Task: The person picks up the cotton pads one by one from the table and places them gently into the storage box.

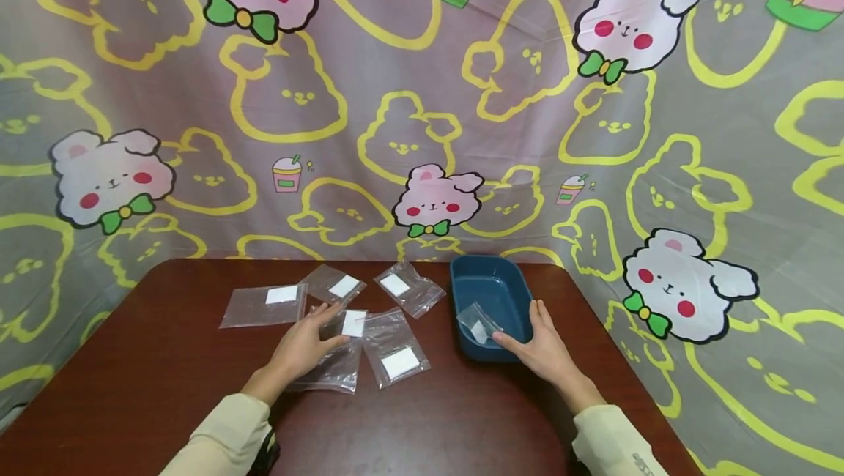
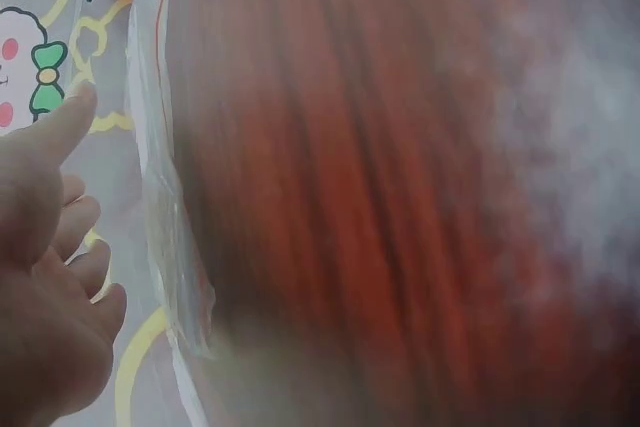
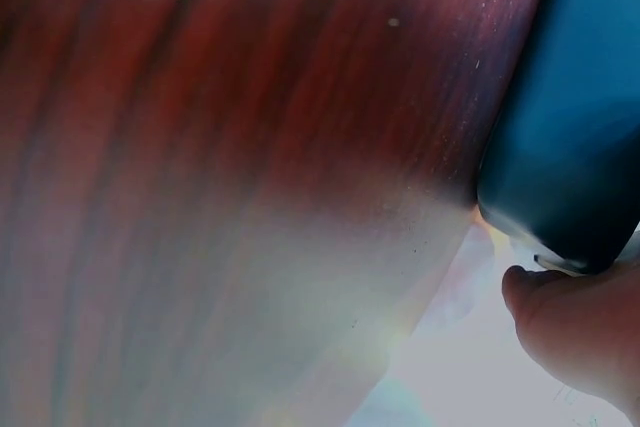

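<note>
In the head view, my left hand (image 1: 300, 348) is over a group of flat clear zip bags with white labels. Its thumb and fingers are spread beside a bag whose white label (image 1: 354, 323) shows by the fingertips. The left wrist view shows this hand (image 2: 50, 267) with the thumb extended, close to the edge of a clear bag (image 2: 165, 167). On the right, my right hand (image 1: 550, 351) lies along the near right corner of a blue tray (image 1: 478, 350). The thumb is at the front rim and the fingers along the right side. Inside the tray, a small clear bag (image 1: 476, 324) leans near the thumb.
Around the left hand lie other labelled zip bags: one at the left (image 1: 253, 307), one behind (image 1: 323, 282), one towards the tray (image 1: 415, 293) and one in front (image 1: 395, 351). The brown table (image 1: 428, 432) ends against a patterned curtain (image 1: 369, 139).
</note>
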Motion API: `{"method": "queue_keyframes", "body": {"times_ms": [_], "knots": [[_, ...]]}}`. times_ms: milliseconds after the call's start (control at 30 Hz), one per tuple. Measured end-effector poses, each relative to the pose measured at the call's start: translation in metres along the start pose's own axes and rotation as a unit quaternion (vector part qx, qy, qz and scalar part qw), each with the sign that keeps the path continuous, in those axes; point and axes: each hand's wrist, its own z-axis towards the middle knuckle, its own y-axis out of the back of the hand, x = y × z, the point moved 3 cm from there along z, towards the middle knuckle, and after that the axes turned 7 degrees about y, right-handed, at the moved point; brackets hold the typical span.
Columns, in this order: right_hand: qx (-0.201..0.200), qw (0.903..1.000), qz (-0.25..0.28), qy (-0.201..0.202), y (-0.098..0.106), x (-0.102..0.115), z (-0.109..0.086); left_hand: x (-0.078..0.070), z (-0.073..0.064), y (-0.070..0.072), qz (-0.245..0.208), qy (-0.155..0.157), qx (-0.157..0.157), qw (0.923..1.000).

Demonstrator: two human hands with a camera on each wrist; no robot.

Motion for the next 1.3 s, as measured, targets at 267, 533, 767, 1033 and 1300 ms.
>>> {"method": "queue_keyframes", "body": {"times_ms": [267, 533, 767, 1033, 1300], "knots": [[0.009, 0.9999, -0.001, -0.005, -0.001, 0.001, 0.003, 0.005, 0.000, -0.003, -0.006, 0.000, 0.028, 0.9996], [0.001, 1.0000, -0.004, 0.004, -0.001, 0.000, 0.005, 0.010, 0.000, -0.010, -0.016, -0.003, 0.073, 0.9972], [0.003, 1.0000, -0.006, 0.003, -0.001, 0.001, 0.005, 0.014, -0.001, -0.012, -0.025, -0.009, 0.072, 0.9970], [0.006, 0.9999, -0.013, 0.002, 0.000, 0.001, 0.007, 0.010, -0.002, -0.010, -0.036, -0.022, 0.055, 0.9976], [0.011, 0.9999, -0.011, 0.001, -0.001, 0.000, 0.006, 0.006, -0.005, -0.009, -0.045, -0.013, 0.057, 0.9973]]}}
